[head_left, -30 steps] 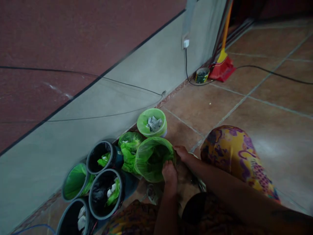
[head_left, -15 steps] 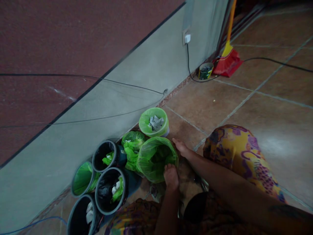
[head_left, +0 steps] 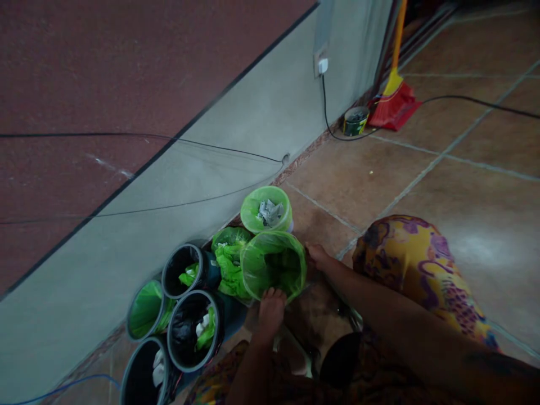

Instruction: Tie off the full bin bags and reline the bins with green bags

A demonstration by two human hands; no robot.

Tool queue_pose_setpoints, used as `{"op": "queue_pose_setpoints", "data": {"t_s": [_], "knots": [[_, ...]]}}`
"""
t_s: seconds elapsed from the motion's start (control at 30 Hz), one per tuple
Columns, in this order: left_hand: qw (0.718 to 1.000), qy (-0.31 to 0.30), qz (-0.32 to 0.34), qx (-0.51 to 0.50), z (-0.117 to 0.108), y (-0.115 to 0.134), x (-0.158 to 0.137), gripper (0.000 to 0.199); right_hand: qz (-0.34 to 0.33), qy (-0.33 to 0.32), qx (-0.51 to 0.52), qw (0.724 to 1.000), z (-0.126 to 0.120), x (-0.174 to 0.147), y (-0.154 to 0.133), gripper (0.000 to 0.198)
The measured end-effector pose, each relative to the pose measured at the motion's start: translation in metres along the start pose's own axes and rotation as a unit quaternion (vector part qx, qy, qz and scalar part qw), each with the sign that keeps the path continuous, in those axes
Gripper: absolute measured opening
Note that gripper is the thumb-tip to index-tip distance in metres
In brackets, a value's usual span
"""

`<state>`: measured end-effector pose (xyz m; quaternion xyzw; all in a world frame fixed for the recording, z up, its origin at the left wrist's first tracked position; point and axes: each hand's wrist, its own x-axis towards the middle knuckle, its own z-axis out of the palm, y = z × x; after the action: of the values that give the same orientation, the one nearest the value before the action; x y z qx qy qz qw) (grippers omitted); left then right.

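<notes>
A translucent green bin bag (head_left: 258, 256) lines a round bin in front of me, its mouth spread wide and its inside dark. My left hand (head_left: 272, 306) is closed on the bag at the near rim, the fingertips curled over the edge. At the right side of the rim, my right hand (head_left: 316, 256) is closed against the bag's edge; its fingers are dark and partly hidden. Just behind stands a green-lined bucket (head_left: 284, 216) with crumpled grey paper in it. To the left, a bunched green bag (head_left: 231, 264) touches the lined bin.
Several dark bins stand left along the wall, including a black-lined bin (head_left: 192, 351) with white and green waste. A red dustpan and broom (head_left: 394, 109) and a small tin (head_left: 355, 122) stand farther back. Black cables cross wall and floor; a blue cable (head_left: 80, 381) lies lower left.
My left hand has moved left along the near rim. My right hand, outstretched before, has closed in at the bag's right side. The bag's mouth has become rounder and shifted slightly up.
</notes>
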<state>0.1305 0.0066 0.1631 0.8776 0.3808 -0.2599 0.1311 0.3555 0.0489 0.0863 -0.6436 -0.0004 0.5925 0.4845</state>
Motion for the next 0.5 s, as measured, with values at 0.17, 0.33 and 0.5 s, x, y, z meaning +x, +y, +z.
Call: {"op": "queue_pose_setpoints", "data": {"t_s": [0.17, 0.33, 0.5], "knots": [[0.991, -0.002, -0.134, 0.002, -0.004, -0.011, -0.016, 0.036, 0.042, -0.039, 0.034, 0.998, 0.004, -0.005, -0.005, 0.042], [0.971, 0.053, -0.208, -0.104, -0.017, 0.017, -0.013, 0.064, -0.003, -0.095, 0.038, 0.995, 0.006, -0.007, -0.002, 0.025], [0.955, 0.103, -0.173, -0.219, -0.031, 0.061, 0.019, 0.061, -0.050, -0.106, 0.025, 0.993, 0.004, -0.004, 0.005, 0.017]]}}
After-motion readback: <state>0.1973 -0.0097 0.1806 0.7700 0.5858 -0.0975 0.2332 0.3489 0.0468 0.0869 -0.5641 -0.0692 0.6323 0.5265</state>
